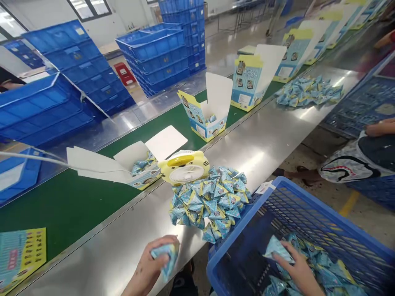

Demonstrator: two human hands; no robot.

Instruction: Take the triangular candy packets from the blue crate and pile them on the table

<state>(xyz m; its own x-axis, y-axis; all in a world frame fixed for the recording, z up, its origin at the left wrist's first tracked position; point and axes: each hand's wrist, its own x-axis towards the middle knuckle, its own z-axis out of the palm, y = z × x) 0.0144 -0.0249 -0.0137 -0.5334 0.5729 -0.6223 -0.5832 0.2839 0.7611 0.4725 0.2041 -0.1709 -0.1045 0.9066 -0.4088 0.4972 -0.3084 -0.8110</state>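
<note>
My left hand (pixel 151 265) is closed around a light-blue packet (pixel 168 255), held over the near edge of the metal worktop. Low in the blue crate (pixel 247 234), my right hand (pixel 298 265) pinches another pyramid-shaped blue packet (pixel 277 248) above the loose packets lying there. A heap of blue and yellow packets (pixel 212 197) sits on the metal ledge (pixel 120 230) between the two hands. Right behind the heap stands a yellow fan with an animal face (pixel 185 168). An open carton (pixel 146 176) on the green belt holds some packets.
More open cartons (pixel 210 123) stand along the green belt (pixel 74 197). A printed carton (pixel 23 255) lies at lower left. Stacked blue crates (pixel 154 57) rise beyond the belt. Another packet heap (pixel 308 91) lies further along the ledge. A co-worker's patterned clothing (pixel 342 160) shows at right.
</note>
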